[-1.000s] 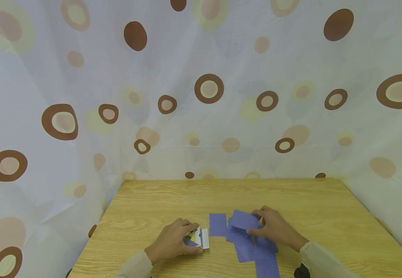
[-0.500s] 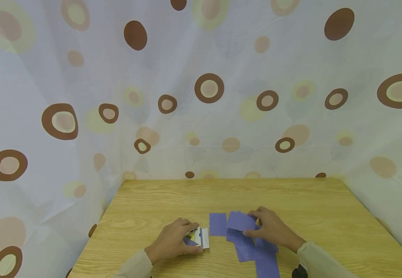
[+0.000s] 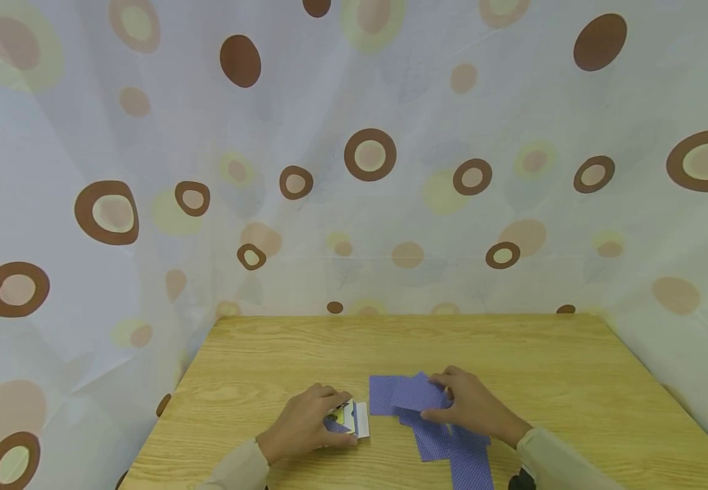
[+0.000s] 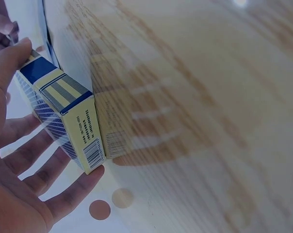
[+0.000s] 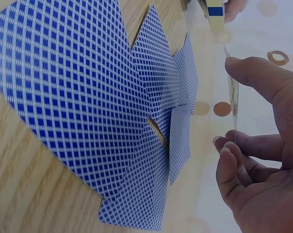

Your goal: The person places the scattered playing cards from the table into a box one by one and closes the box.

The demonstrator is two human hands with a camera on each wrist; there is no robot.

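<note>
My left hand (image 3: 305,422) grips a small card box (image 3: 347,418) on the table, thumb on one side and fingers on the other. A white flap stands out at its right end in the head view. The left wrist view shows the box (image 4: 64,107) with blue stripes and a barcode. Between thumb and fingertips, my right hand (image 3: 473,405) pinches a blue-patterned playing card (image 3: 419,395), raised over the others. Seen edge-on in the right wrist view, the held card (image 5: 232,92) looks thin. Several overlapping face-down playing cards (image 3: 473,466) lie beneath and in front of that hand.
A wooden table (image 3: 268,347) carries everything. Behind and on both sides hangs a white sheet (image 3: 415,292) with brown and beige spots. One card (image 3: 381,395) lies between the box and the spread, partly covered from the head view by the held card.
My right hand has moved a little to the left with the playing card, which now overlaps the single card on the left. The left hand and box have stayed put.
</note>
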